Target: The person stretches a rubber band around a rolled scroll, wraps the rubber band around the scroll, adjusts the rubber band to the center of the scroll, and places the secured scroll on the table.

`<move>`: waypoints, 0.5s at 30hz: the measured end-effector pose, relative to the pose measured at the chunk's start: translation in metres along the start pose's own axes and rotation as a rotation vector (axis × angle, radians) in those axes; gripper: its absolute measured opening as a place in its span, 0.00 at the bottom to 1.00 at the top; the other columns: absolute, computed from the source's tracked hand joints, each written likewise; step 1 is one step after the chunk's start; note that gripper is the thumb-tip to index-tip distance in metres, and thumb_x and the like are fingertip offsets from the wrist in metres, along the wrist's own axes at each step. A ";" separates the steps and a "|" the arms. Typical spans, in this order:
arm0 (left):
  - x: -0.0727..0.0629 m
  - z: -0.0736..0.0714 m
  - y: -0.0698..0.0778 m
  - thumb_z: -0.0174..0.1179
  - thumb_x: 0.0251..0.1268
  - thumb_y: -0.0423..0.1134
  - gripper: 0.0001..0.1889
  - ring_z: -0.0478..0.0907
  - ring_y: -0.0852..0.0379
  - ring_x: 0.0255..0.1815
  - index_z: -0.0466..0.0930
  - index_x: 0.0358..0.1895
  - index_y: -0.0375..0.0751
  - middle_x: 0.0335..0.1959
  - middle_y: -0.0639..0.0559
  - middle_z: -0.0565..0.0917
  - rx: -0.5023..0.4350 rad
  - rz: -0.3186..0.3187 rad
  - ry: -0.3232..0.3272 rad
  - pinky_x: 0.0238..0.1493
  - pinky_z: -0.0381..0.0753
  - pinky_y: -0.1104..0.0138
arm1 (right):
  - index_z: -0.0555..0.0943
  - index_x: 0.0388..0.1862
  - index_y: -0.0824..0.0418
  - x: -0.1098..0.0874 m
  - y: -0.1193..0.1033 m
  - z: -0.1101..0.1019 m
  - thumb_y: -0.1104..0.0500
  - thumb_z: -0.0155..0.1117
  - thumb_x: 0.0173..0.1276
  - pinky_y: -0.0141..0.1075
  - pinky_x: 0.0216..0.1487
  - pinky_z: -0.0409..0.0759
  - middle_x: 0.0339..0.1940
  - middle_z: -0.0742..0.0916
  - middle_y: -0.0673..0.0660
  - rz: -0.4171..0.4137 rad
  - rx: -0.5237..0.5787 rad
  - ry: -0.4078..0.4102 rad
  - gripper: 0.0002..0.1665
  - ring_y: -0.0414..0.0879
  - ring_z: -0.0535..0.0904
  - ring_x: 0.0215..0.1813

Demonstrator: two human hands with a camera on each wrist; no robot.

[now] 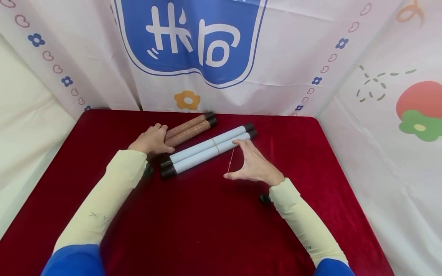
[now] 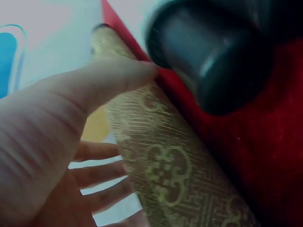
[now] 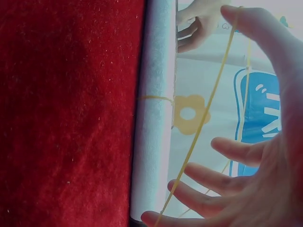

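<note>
Two brown patterned scrolls [image 1: 190, 130] with dark end knobs lie side by side at the back of the table. My left hand [image 1: 150, 141] grips them at their near left end, thumb on one side and fingers on the other in the left wrist view. In front lie two pale blue scrolls [image 1: 197, 156], bound together by a thin band [image 1: 215, 146] round their middle. By their right half my right hand [image 1: 257, 165] is spread wide, a yellow rubber band [image 3: 204, 118] stretched between its thumb and fingers.
A dark red velvet cloth [image 1: 207, 222] covers the table. White printed curtains [image 1: 283, 69] rise behind it and along both sides. Dark end knobs [image 2: 213, 61] of the pale scrolls loom close to the left thumb.
</note>
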State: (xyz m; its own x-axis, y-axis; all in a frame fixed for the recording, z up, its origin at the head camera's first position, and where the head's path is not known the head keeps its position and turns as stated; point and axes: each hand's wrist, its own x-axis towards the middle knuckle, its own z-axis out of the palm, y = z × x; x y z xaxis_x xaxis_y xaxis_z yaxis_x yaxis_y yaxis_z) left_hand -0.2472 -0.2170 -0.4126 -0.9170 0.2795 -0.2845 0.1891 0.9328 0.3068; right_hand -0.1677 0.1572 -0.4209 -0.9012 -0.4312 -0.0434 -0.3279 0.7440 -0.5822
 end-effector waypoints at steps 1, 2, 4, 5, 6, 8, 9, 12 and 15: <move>0.004 0.001 -0.001 0.74 0.61 0.55 0.53 0.69 0.28 0.70 0.58 0.77 0.22 0.72 0.24 0.67 0.002 -0.011 -0.016 0.68 0.74 0.34 | 0.61 0.81 0.54 0.000 0.000 0.000 0.27 0.82 0.46 0.56 0.74 0.75 0.77 0.69 0.57 0.001 0.001 -0.002 0.70 0.58 0.69 0.78; 0.007 0.003 -0.002 0.74 0.60 0.57 0.54 0.68 0.29 0.71 0.58 0.78 0.23 0.72 0.25 0.67 0.001 -0.021 -0.029 0.68 0.73 0.34 | 0.61 0.81 0.54 -0.001 0.001 0.000 0.27 0.82 0.46 0.56 0.74 0.75 0.77 0.69 0.57 0.000 0.001 -0.003 0.70 0.58 0.69 0.78; 0.013 0.004 -0.003 0.75 0.58 0.60 0.56 0.68 0.30 0.71 0.58 0.78 0.24 0.72 0.26 0.67 0.003 -0.039 -0.049 0.68 0.74 0.35 | 0.60 0.81 0.54 -0.001 0.001 0.000 0.26 0.82 0.46 0.56 0.74 0.76 0.77 0.69 0.58 -0.002 -0.001 -0.004 0.71 0.58 0.69 0.78; 0.016 0.005 -0.003 0.75 0.57 0.61 0.57 0.68 0.31 0.70 0.59 0.78 0.24 0.71 0.26 0.68 0.008 -0.042 -0.055 0.68 0.75 0.35 | 0.61 0.81 0.54 -0.001 0.000 0.000 0.26 0.82 0.46 0.56 0.74 0.76 0.76 0.69 0.58 -0.003 -0.001 -0.004 0.71 0.58 0.69 0.78; 0.019 0.005 -0.004 0.75 0.56 0.62 0.57 0.69 0.31 0.69 0.60 0.77 0.24 0.70 0.27 0.68 0.014 -0.042 -0.060 0.67 0.75 0.34 | 0.60 0.81 0.54 -0.001 0.000 0.000 0.26 0.82 0.46 0.56 0.74 0.76 0.76 0.69 0.58 -0.004 -0.002 -0.005 0.71 0.58 0.69 0.78; 0.024 0.006 -0.005 0.77 0.55 0.62 0.56 0.70 0.33 0.66 0.64 0.75 0.24 0.67 0.28 0.71 0.026 -0.037 -0.052 0.65 0.77 0.35 | 0.61 0.81 0.54 -0.001 0.000 0.000 0.26 0.83 0.46 0.56 0.74 0.76 0.76 0.70 0.58 -0.006 -0.004 -0.004 0.71 0.58 0.70 0.77; 0.026 0.006 -0.006 0.77 0.54 0.62 0.54 0.71 0.34 0.64 0.67 0.73 0.24 0.65 0.28 0.73 0.030 -0.034 -0.044 0.63 0.78 0.36 | 0.61 0.81 0.54 -0.002 0.000 0.000 0.26 0.83 0.46 0.55 0.74 0.76 0.76 0.70 0.58 -0.007 -0.005 -0.005 0.71 0.58 0.70 0.77; 0.031 0.008 -0.008 0.79 0.52 0.60 0.48 0.76 0.38 0.56 0.75 0.65 0.24 0.57 0.31 0.79 0.018 -0.023 -0.010 0.58 0.81 0.40 | 0.61 0.81 0.55 -0.002 0.001 0.000 0.26 0.82 0.46 0.55 0.74 0.76 0.75 0.70 0.57 -0.008 -0.011 -0.006 0.71 0.58 0.70 0.77; 0.034 0.009 -0.010 0.80 0.51 0.56 0.43 0.78 0.42 0.49 0.78 0.62 0.24 0.53 0.33 0.83 -0.011 -0.012 0.023 0.55 0.83 0.44 | 0.62 0.81 0.55 -0.002 0.002 -0.001 0.27 0.83 0.46 0.53 0.74 0.76 0.75 0.70 0.58 -0.008 -0.022 0.000 0.70 0.57 0.71 0.76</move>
State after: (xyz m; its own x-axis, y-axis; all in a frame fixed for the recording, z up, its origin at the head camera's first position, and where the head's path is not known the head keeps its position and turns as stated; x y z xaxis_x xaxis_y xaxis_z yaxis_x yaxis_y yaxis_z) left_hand -0.2765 -0.2146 -0.4337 -0.9270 0.2627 -0.2677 0.1742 0.9336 0.3130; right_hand -0.1668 0.1598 -0.4214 -0.8987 -0.4368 -0.0390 -0.3409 0.7518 -0.5644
